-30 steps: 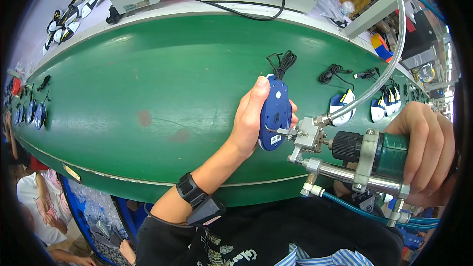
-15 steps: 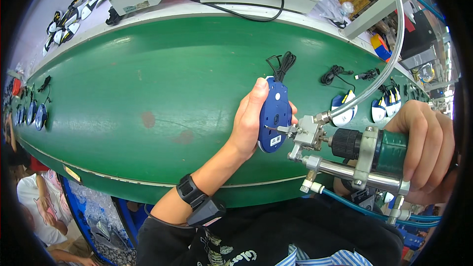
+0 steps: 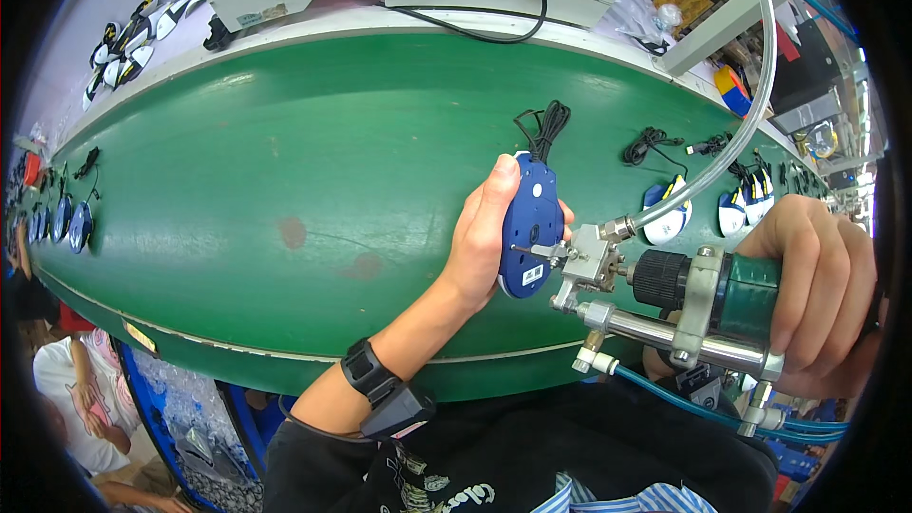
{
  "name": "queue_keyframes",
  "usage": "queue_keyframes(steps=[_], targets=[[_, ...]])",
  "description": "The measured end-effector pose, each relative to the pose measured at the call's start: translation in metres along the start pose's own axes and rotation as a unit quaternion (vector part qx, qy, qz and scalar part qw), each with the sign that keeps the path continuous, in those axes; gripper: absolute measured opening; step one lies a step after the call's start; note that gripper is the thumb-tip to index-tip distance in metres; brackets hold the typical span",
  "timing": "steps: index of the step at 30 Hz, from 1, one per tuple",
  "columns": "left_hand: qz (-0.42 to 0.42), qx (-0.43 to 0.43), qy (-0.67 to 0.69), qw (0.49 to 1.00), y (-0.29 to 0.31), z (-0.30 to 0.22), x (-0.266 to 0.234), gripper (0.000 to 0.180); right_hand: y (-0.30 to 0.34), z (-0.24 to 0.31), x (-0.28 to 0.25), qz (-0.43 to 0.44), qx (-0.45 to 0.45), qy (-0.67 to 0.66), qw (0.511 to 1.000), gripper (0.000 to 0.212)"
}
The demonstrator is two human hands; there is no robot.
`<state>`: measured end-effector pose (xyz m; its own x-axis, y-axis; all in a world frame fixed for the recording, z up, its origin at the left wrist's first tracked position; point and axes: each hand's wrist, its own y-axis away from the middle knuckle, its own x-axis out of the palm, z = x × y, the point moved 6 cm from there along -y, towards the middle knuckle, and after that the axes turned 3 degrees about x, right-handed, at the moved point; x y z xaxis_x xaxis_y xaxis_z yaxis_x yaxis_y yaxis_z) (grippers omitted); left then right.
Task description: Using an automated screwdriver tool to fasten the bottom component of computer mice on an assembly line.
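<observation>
My left hand [image 3: 478,233] is closed round a computer mouse [image 3: 534,214], holding it upright with the dark blue underside turned toward me. The mouse's black cable [image 3: 548,130] is bundled above it. In my right hand [image 3: 815,290] is a green and black powered screwdriver [image 3: 750,287], its fingers wrapped round the body. A metal head block [image 3: 596,256] at the screwdriver's front points left. Its thin tip reaches the lower part of the mouse's underside; whether it touches cannot be made out. A clear hose [image 3: 731,147] runs up from the block.
A green conveyor belt [image 3: 218,256] spans the view. White and blue mice [image 3: 667,218] with bundled cables lie at right; several blue-bottomed mice [image 3: 80,225] lie at far left. White mouse shells [image 3: 133,43] sit beyond the belt. Blue air tubes [image 3: 684,406] hang beneath the screwdriver. Another person [image 3: 81,399] is at lower left.
The belt's stains and the mice on it have shifted slightly right. The screwdriver has moved a little left, while the held mouse has dipped slightly.
</observation>
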<state>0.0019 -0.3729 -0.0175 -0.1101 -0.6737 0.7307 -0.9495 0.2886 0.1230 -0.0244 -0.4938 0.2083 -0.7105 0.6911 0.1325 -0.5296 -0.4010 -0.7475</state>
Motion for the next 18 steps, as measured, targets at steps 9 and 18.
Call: queue_keyframes(steps=[9,18], targets=[[-0.027,-0.017,0.03,0.999,0.003,0.002,-0.008,0.06,0.016,-0.002,-0.003,-0.013,-0.12,-0.064,0.991,0.015],[-0.035,0.037,0.011,0.999,-0.011,-0.022,-0.018,0.064,0.046,0.078,-0.059,-0.122,-0.082,0.002,0.989,0.012]])
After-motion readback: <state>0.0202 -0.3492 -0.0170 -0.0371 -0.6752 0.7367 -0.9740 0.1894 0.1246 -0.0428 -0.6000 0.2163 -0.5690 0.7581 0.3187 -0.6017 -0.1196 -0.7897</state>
